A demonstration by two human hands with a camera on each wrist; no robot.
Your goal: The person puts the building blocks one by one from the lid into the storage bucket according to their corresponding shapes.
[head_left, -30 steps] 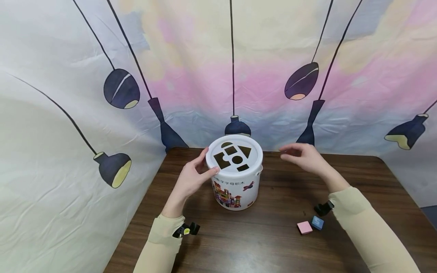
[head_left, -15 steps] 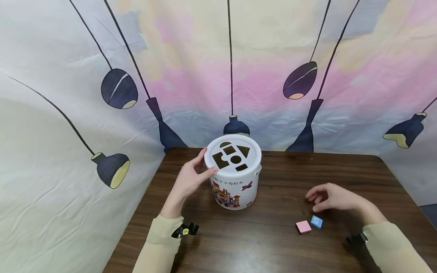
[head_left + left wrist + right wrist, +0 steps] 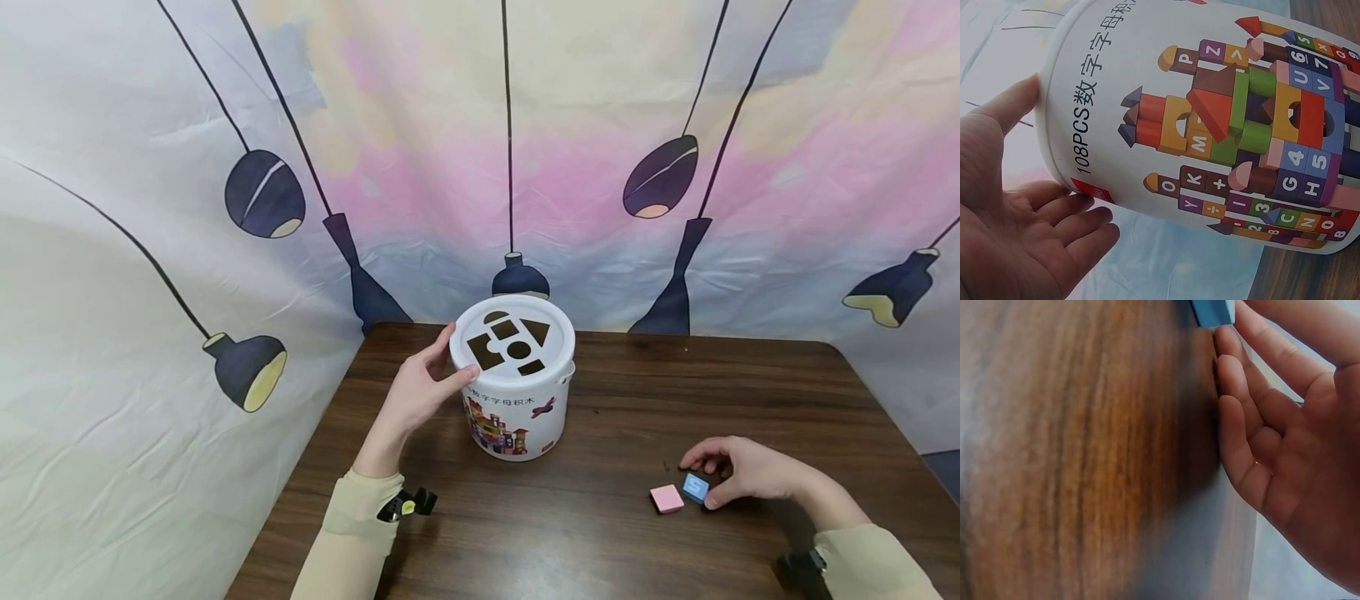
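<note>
A white lidded bucket [image 3: 517, 417] printed with colourful toy blocks stands upright on the table. Its lid [image 3: 487, 321] has several shaped holes. My left hand [image 3: 416, 392] rests against the lid's left rim, thumb at the front and fingers along the far side. In the left wrist view, this hand [image 3: 1029, 219] shows a bare palm and fairly straight fingers by the rim. At the right, my right hand [image 3: 761, 475] has thumb and index finger on opposite sides of a small blue block [image 3: 696, 487] marked with a white character. A pink block [image 3: 666, 499] lies just left of it.
The dark wood-grain table [image 3: 600, 533] runs back to a hanging cloth [image 3: 420, 125] painted with lamps. A thin handle [image 3: 567, 375] is attached at the bucket's right side. Dark devices are strapped at both wrists, by the sleeve cuffs.
My right hand has come from beside the bucket toward the front right, down to the blue block, its thumb and index finger now around it. The left hand and bucket stay put.
</note>
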